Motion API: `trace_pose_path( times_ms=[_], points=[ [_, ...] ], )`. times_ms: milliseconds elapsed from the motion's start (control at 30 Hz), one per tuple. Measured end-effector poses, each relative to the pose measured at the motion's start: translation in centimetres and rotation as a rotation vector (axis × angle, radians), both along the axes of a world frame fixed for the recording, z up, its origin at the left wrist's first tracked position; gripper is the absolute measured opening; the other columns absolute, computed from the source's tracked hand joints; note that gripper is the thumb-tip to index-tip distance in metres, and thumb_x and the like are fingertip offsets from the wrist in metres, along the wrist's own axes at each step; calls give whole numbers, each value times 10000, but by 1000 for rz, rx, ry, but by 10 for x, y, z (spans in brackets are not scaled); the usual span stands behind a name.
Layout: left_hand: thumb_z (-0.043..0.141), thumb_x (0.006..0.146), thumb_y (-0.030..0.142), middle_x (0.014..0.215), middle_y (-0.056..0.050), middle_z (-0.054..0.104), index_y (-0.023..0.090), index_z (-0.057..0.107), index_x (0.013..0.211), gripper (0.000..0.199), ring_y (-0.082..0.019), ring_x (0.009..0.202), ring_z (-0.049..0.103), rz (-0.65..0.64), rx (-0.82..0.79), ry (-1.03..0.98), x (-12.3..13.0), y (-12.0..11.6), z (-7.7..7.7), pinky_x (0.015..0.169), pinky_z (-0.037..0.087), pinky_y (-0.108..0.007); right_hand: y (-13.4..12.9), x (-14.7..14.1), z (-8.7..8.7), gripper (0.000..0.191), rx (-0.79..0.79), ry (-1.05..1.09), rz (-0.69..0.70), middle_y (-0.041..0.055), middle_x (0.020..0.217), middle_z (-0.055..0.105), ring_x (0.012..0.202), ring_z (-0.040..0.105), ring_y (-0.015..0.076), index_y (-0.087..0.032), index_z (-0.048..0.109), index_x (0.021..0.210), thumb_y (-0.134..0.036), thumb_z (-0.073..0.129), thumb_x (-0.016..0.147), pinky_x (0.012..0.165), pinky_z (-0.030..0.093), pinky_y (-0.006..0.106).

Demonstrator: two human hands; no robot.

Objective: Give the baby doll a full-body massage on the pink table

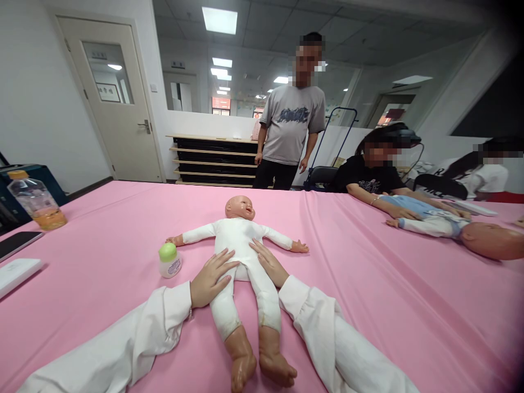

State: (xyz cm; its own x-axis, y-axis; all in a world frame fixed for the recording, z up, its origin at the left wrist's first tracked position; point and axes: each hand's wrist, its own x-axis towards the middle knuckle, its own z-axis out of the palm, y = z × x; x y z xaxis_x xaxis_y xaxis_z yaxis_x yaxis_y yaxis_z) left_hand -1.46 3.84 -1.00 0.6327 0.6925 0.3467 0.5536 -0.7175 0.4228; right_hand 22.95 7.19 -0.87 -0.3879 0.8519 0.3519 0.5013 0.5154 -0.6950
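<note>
A baby doll [235, 237] with a white cloth body lies on its back on the pink-covered table [135, 229], arms spread and feet toward me. My left hand [210, 277] rests on the doll's hip and lower belly at the left, its fingers apart. On the other side, my right hand [269, 263] lies against the doll's waist and hip with fingers stretched out. Neither hand grips anything. A small jar [170, 265] with a green lid stands beside the doll's hand, left of my left hand.
A bottle [39, 204], a phone [16, 244] and a white device [18, 275] are at the left. At the right a seated person [374, 169] touches another doll [438, 221]. Someone stands [292, 125] behind the table.
</note>
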Motion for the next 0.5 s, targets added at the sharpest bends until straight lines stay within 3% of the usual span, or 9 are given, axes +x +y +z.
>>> trace_pose_path(
  times_ms=[500],
  points=[
    [296, 917, 350, 1449, -6, 249, 287, 372, 1322, 417, -221, 1348, 147, 0, 5, -5, -1, 0, 1, 1083, 172, -470, -2, -2, 3, 337, -55, 74, -99, 86, 1289, 422, 1151, 431, 207, -202, 495, 1172, -359, 444, 878, 986, 339, 448]
  ],
)
